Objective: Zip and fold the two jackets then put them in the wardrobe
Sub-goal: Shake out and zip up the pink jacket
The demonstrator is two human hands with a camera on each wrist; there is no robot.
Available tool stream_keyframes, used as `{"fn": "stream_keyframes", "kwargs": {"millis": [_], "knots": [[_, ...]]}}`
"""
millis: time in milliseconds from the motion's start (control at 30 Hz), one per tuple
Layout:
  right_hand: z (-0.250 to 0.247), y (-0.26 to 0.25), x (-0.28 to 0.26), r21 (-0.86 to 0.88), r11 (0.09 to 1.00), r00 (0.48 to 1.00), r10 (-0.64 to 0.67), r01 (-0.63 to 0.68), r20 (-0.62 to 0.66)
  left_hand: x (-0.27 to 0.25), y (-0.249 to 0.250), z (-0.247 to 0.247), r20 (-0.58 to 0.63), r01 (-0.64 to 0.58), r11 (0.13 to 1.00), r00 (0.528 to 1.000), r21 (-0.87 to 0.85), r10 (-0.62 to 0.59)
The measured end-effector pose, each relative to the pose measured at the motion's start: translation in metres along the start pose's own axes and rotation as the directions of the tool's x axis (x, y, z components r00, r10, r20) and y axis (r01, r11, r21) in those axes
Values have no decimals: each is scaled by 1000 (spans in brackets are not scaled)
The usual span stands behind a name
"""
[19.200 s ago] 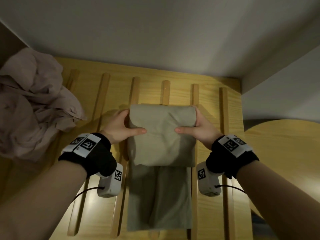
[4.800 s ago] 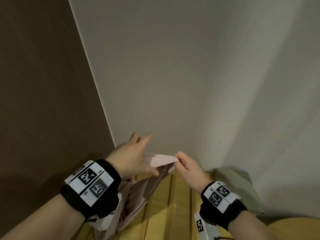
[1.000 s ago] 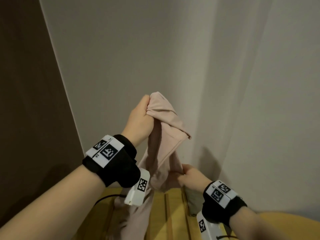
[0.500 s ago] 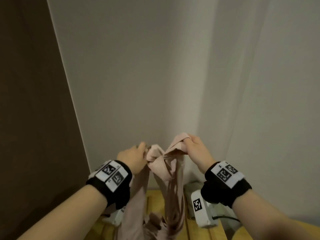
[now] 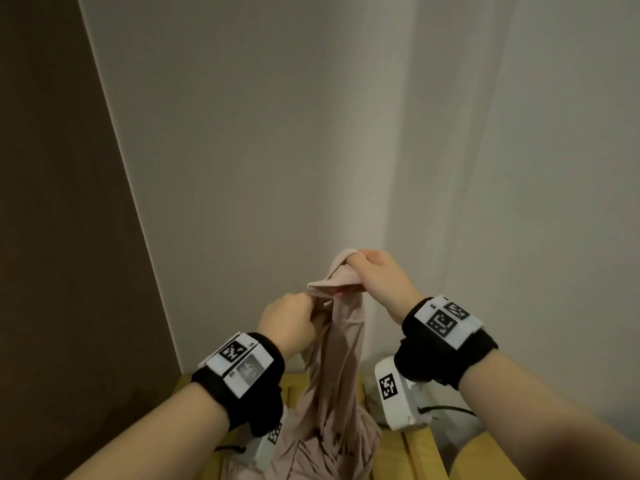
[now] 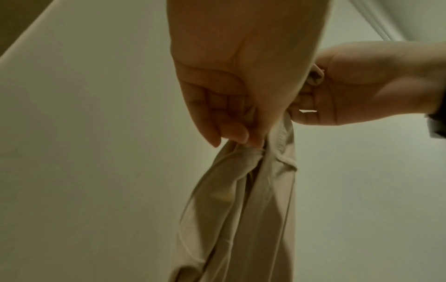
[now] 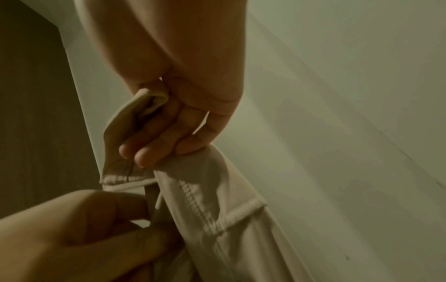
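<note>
A pale pink jacket (image 5: 337, 379) hangs bunched from both hands in front of the wall corner, its lower part pooled on the slatted wooden frame (image 5: 417, 452). My left hand (image 5: 294, 320) pinches a fold of the fabric (image 6: 243, 200) between curled fingers. Slightly higher and to the right, my right hand (image 5: 375, 277) grips the hemmed top edge (image 7: 135, 171). The folded olive jacket shows only as a pale sliver (image 5: 372, 401) behind my right wrist.
Grey-white walls (image 5: 277, 133) meet in a corner just behind the hands. A dark brown panel (image 5: 52, 237) stands at the left. A rounded wooden board (image 5: 485, 459) lies at the lower right.
My right hand has moved its grip along the pink jacket's top edge and risen a little. The left hand has stayed close beside it, holding the fabric lower.
</note>
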State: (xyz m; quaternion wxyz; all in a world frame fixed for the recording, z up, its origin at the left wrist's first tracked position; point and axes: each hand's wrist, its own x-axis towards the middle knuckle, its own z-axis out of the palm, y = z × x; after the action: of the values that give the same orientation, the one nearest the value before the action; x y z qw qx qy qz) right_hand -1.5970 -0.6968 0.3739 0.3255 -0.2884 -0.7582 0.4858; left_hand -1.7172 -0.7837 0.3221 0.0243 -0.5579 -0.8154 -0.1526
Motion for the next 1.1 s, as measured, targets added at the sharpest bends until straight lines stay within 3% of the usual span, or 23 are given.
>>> {"fn": "stream_keyframes", "kwargs": {"millis": [67,133,233,300,400,467,600,667,767,867,967,1100], "knots": [[-6,3,1,-73,997,998,0,-5,-66,1,-5,-6,-22,0,1000,1000,-16,0],[-12,5,-1,-50,998,996,24,-28,-83,-3,-12,-17,-55,-1,982,998,-190,-9],[-13,12,-5,-24,997,994,75,-77,-84,-9,-12,-27,-26,-12,823,1000,-569,-4],[-9,16,-6,-7,994,991,110,-110,-75,-14,-4,-27,13,-42,749,998,-661,68],[-4,16,-7,29,990,990,136,-135,-35,-15,5,-17,-28,-142,843,988,-519,150],[-3,14,-9,82,990,993,118,-116,-12,-15,9,-17,-98,-169,886,985,-431,140],[-2,17,-16,154,986,997,56,-63,50,-11,12,-32,-169,-139,796,984,-589,47],[3,27,-17,133,990,990,26,-44,137,-5,16,-41,-238,-193,812,969,-550,69],[17,41,-17,65,998,979,-12,-2,206,0,25,-53,-272,-249,864,953,-439,137],[34,61,-15,-52,997,983,-43,53,180,1,28,-68,-322,-248,886,939,-392,121],[39,82,-15,-200,980,997,-9,24,77,2,19,-86,-380,-250,907,918,-340,111],[29,105,-16,-390,920,994,71,-34,79,1,-5,-107,-447,-198,945,892,-260,64]]}}
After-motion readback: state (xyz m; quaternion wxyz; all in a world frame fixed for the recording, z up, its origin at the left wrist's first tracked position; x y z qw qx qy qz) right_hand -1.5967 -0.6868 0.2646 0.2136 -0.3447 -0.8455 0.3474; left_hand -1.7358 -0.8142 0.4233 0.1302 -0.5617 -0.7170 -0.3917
